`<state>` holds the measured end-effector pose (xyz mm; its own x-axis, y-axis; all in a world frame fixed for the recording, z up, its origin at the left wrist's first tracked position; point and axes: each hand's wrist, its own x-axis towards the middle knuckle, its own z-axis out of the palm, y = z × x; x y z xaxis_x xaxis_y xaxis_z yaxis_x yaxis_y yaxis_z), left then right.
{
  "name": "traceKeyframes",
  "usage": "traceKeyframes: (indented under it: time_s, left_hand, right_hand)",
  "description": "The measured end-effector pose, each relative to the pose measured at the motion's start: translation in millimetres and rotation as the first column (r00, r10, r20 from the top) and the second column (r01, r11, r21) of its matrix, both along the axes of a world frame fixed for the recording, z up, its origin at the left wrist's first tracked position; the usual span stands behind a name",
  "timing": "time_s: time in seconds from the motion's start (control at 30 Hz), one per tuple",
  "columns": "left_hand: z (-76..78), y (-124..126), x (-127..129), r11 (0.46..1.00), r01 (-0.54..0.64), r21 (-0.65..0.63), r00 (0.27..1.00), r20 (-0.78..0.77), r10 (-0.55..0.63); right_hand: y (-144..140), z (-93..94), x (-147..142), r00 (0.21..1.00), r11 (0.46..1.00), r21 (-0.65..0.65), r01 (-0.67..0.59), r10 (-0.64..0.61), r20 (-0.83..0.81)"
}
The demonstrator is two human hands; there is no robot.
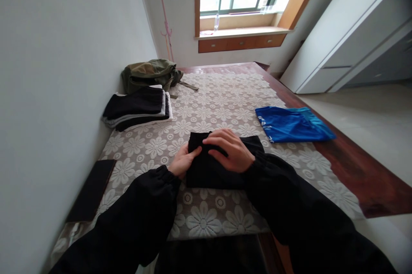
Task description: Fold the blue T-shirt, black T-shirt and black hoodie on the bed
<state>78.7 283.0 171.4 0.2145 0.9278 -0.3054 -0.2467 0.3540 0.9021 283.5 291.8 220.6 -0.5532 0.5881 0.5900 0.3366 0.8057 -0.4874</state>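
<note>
Head view. Count: two hands, one folded black garment, one folded blue garment, one stack of folded clothes, one backpack, one flat black panel, all on one table.

The black garment is a matte, roughly rectangular fold, located at the middle of the table's near edge. The left hand grasps its left side, thumb on top. The right hand lies over its upper part, loosely curved, thumb and fingers apart; whether its fingertips press the cloth cannot be told.

The table is glossy reddish wood under a grey-beige tablecloth with raised white flowers. The blue garment, smooth with white print, lies at the right edge. The stack, black, grey and white, sits along the left edge; the olive fabric backpack occupies the far left corner. The rectangular panel lies at the near left corner.
</note>
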Motion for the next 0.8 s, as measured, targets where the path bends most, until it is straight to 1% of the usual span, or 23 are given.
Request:
traceKeyframes:
  time_s: [0.03,0.07,0.1,0.13,0.17,0.2,0.23,0.27,0.3,0.37,0.4,0.47,0.53,0.6,0.7,0.73,0.8]
  left_hand:
    - [0.4,1,0,1.000,-0.022,-0.012,1.000,0.007,0.022]
    - [1.3,3,-1,0.998,-0.045,-0.034,0.999,0.017,0.046]
    - [2.7,6,-2,0.996,-0.069,-0.064,0.997,0.028,0.071]
    - [4.6,8,-4,0.991,-0.095,-0.095,0.994,0.040,0.099]
    - [6.9,10,-7,0.985,-0.117,-0.127,0.991,0.055,0.125]
    - [9.7,12,-9,0.980,-0.124,-0.157,0.988,0.073,0.137]
    - [12.7,14,-12,0.976,-0.114,-0.183,0.987,0.093,0.133]
    - [15.9,15,-15,0.975,-0.089,-0.204,0.987,0.116,0.115]
    - [19.0,15,-17,0.974,-0.058,-0.219,0.986,0.141,0.091]
    - [24.1,14,-18,0.972,-0.021,-0.233,0.982,0.179,0.064]
    - [25.6,13,-18,0.971,-0.031,-0.235,0.980,0.186,0.076]
    - [26.2,13,-18,0.969,-0.091,-0.228,0.973,0.185,0.135]
    - [23.9,15,-20,0.966,-0.136,-0.219,0.966,0.186,0.178]
    - [19.6,20,-26,0.962,-0.131,-0.238,0.962,0.202,0.181]
    - [11.8,28,-35,0.949,-0.120,-0.290,0.960,0.211,0.186]
    - [9.2,31,-37,0.946,-0.135,-0.294,0.957,0.208,0.201]
    - [4.9,34,-39,0.946,-0.187,-0.264,0.948,0.203,0.244]
  right_hand:
    - [-12,2.7,-7,0.988,0.988,-0.028,-0.151,0.150,-0.027]
    - [-24,2.5,-16,0.953,0.952,-0.060,-0.301,0.298,-0.047]
    - [-36,-0.6,-25,0.904,0.899,-0.095,-0.427,0.424,-0.048]
    - [-46,-6.5,-33,0.851,0.843,-0.121,-0.524,0.525,-0.029]
    - [-54,-14.6,-41,0.800,0.793,-0.136,-0.594,0.600,0.007]
    - [-59,-23.9,-47,0.773,0.772,-0.149,-0.618,0.631,0.061]
    - [-63,-33.3,-52,0.767,0.776,-0.158,-0.611,0.630,0.126]
    - [-64,-41.9,-55,0.776,0.798,-0.165,-0.579,0.602,0.186]
    - [-63,-49.0,-56,0.797,0.832,-0.175,-0.527,0.555,0.239]
    - [-62,-57.3,-55,0.847,0.897,-0.208,-0.391,0.439,0.301]
    - [-62,-59.0,-55,0.870,0.921,-0.230,-0.314,0.376,0.317]
    - [-65,-60.5,-54,0.904,0.953,-0.263,-0.152,0.242,0.352]
    - [-68,-63.8,-53,0.910,0.964,-0.267,0.004,0.107,0.401]
    - [-62,-71.2,-48,0.900,0.956,-0.253,0.151,-0.027,0.434]
    - [-34,-86.3,-32,0.891,0.916,-0.208,0.343,-0.248,0.380]
    - [-20,-90.8,-24,0.892,0.907,-0.189,0.377,-0.301,0.337]
    - [7,-97.5,-9,0.910,0.914,-0.164,0.370,-0.321,0.262]
